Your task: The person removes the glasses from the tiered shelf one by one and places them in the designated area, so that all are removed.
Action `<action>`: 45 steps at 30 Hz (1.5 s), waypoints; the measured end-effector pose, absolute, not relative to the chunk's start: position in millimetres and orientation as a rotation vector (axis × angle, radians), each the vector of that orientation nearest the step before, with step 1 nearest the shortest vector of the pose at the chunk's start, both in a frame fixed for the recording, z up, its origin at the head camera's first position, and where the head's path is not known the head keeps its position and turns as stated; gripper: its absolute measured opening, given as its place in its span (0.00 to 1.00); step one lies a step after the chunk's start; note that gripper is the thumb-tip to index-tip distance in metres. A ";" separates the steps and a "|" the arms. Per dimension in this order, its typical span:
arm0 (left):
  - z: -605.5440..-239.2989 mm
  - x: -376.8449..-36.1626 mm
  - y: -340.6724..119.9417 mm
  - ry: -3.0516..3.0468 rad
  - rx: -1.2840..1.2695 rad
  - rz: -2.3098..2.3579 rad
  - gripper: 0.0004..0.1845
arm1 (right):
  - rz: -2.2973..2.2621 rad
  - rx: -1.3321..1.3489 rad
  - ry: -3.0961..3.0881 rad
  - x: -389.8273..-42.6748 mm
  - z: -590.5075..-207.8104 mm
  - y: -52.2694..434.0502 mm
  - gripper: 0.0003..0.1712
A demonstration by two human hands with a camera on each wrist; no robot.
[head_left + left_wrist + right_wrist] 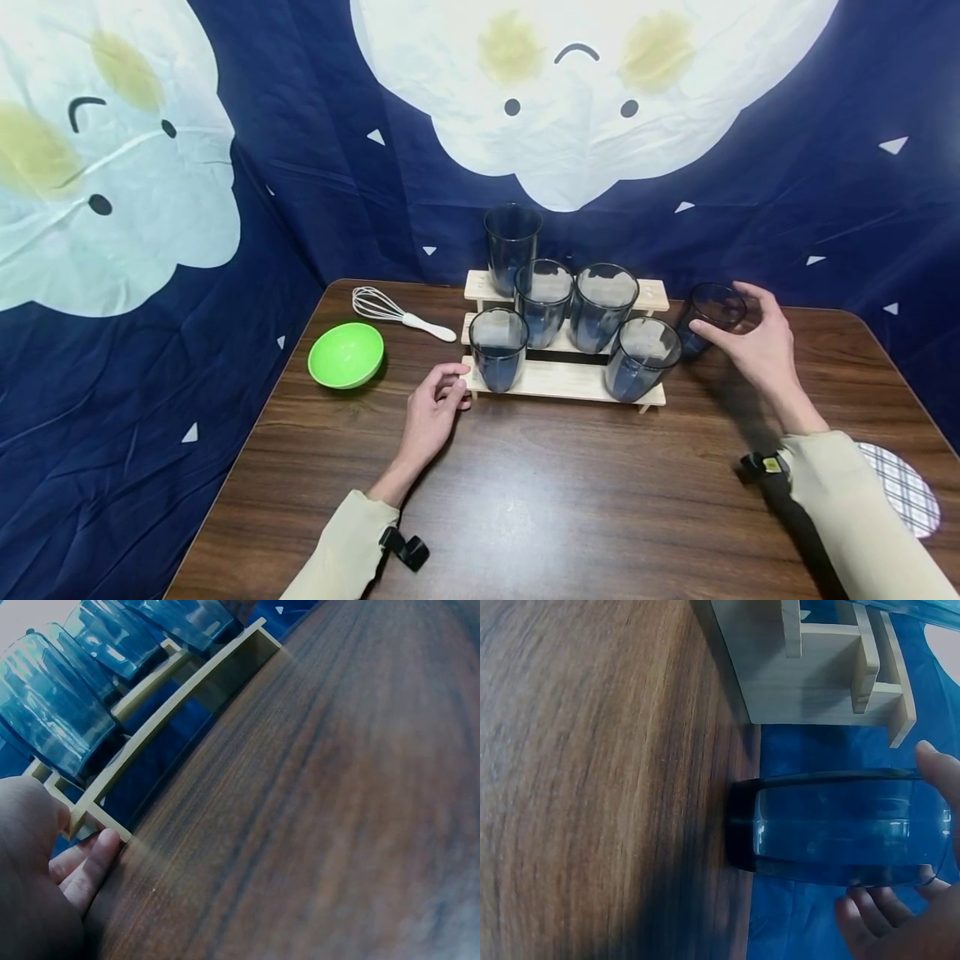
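My right hand (763, 337) grips a dark blue tinted drinking glass (697, 329) near its rim, thumb on one side and fingers on the other. That glass is upright, right of the wooden tiered rack (558, 379); its base (741, 825) is at or just above the tabletop. My left hand (433, 408) holds the left end of the rack's lowest tier, with fingers curled at the corner (97, 817). Several matching glasses stand on the rack: one glass (512, 242) on top, two on the middle tier (558, 342), a glass (498, 354) and another glass (641, 362) at the bottom.
A green bowl (346, 356) and a white whisk (405, 317) lie left of the rack on the brown wooden table (525, 492). By the right sleeve is a plaid round mat (903, 492), partly covered. A blue cloth (315, 167) hangs behind.
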State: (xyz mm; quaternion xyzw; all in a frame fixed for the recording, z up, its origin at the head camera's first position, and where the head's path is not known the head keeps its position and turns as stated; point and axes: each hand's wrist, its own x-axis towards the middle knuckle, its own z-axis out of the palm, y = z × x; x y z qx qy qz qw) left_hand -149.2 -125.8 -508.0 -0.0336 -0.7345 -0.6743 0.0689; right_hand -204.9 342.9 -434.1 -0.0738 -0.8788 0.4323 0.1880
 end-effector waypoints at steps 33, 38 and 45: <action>-506.9 -149.5 -125.3 -2.215 -0.074 -2.043 0.11 | 1.199 -0.102 -2.359 -196.3 -398.1 329.0 0.46; -506.3 -149.3 -124.7 -2.219 -0.064 -2.039 0.11 | 1.202 -0.051 -2.361 -193.8 -393.4 324.2 0.43; -508.7 -149.9 -125.4 -2.212 -0.072 -2.045 0.10 | 1.238 0.010 -2.321 -191.8 -385.7 316.8 0.42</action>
